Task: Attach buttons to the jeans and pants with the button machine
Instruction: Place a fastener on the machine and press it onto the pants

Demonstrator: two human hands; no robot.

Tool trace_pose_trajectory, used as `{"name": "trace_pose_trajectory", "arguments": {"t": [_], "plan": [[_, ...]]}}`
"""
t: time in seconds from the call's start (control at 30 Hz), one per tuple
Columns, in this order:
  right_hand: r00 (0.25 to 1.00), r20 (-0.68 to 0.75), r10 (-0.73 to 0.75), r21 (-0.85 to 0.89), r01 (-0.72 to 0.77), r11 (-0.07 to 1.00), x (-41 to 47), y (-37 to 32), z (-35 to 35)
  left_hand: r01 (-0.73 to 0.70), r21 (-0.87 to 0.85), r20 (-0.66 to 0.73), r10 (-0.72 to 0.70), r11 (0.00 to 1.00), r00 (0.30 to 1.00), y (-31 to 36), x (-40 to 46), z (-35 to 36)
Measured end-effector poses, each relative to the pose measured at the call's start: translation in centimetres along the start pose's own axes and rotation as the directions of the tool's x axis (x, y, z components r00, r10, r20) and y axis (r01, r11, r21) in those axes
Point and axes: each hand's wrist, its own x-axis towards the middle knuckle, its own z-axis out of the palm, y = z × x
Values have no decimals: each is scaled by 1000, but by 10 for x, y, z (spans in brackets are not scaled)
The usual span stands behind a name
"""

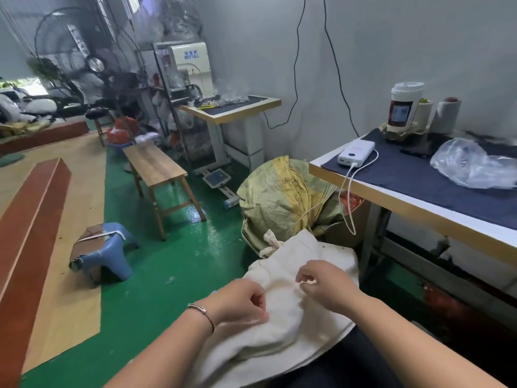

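While both hands work low in the near middle, the cream pants [291, 298] lie bunched across the person's lap, spilling toward a yellow-green sack [282, 191] just behind them. The left hand [240, 301], a bracelet [202, 313] on its wrist, has its fingers curled in and pinches a fold of the cloth at the near left. The right hand [324, 284] is up beside it, thumb and forefinger curled together over the fabric; it looks like a pinch on the cloth or a thread, but I cannot tell for sure what it grips. Over to the right, a table [391, 200] with a dark cover carries a white power bank [356, 152], its cable trailing off the near edge, plus a crumpled plastic bag [472, 163] and a lidded cup [404, 107] at the far side. Far back against the wall stands the white button machine [193, 68] on its own stand, well apart from the pants. On the green floor to the left, a wooden bench [156, 166] and a blue stool [109, 250].
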Motion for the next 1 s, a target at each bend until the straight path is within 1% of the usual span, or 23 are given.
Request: {"name": "trace_pose_trajectory", "arguments": {"t": [0.07,0.13,0.2,0.27,0.3,0.37,0.43,0.47,0.53,0.63,0.67,0.73,0.8,0.83,0.87,0.9,0.93,0.97,1.0], "plan": [[996,-84,14,75,-8,997,-14,0,-18,-45,-141,-98,31,989,995,18,2,-16],[989,-145,31,114,-14,993,-35,1,-39,-113,-257,-146,77,960,986,47,7,-26],[979,-199,48,98,-29,995,-64,4,-66,-209,-331,-122,178,920,976,87,13,-28],[967,-241,81,75,-65,995,-99,9,-97,-317,-371,-61,318,873,946,138,21,-20],[956,-270,113,77,-96,992,-120,12,-114,-375,-389,-24,397,842,917,167,24,-15],[914,-352,201,88,-181,979,-167,20,-147,-482,-444,47,557,755,829,231,25,0],[837,-445,318,110,-301,947,-220,28,-175,-557,-508,85,681,657,727,294,22,18],[781,-492,383,144,-361,921,-250,31,-187,-576,-546,107,732,609,673,323,18,28],[639,-571,515,242,-468,850,-314,33,-203,-580,-611,191,812,538,552,378,7,53],[399,-607,687,357,-636,684,-415,24,-208,-661,-558,351,865,501,359,443,-18,105],[311,-591,744,388,-699,600,-448,19,-204,-707,-515,394,866,485,307,459,-30,125],[118,-527,842,445,-806,391,-511,7,-191,-813,-414,452,868,410,207,483,-54,165],[-81,-466,881,496,-849,184,-564,-4,-170,-860,-353,530,836,369,141,495,-78,206],[-180,-443,878,520,-849,89,-585,-7,-158,-863,-336,592,797,378,119,499,-88,225],[-274,-420,865,539,-842,-5,-601,-8,-144,-851,-330,657,747,408,104,500,-98,242],[-352,-394,849,555,-827,-85,-611,-6,-130,-836,-330,713,696,439,84,500,-106,259],[-403,-362,841,571,-809,-141,-616,-1,-116,-825,-340,753,656,451,48,499,-112,273],[-428,-326,843,580,-794,-180,-615,5,-102,-825,-359,778,629,436,-7,493,-117,284],[-436,-282,855,575,-790,-213,-612,14,-91,-827,-381,790,611,414,-58,487,-122,296]]}}
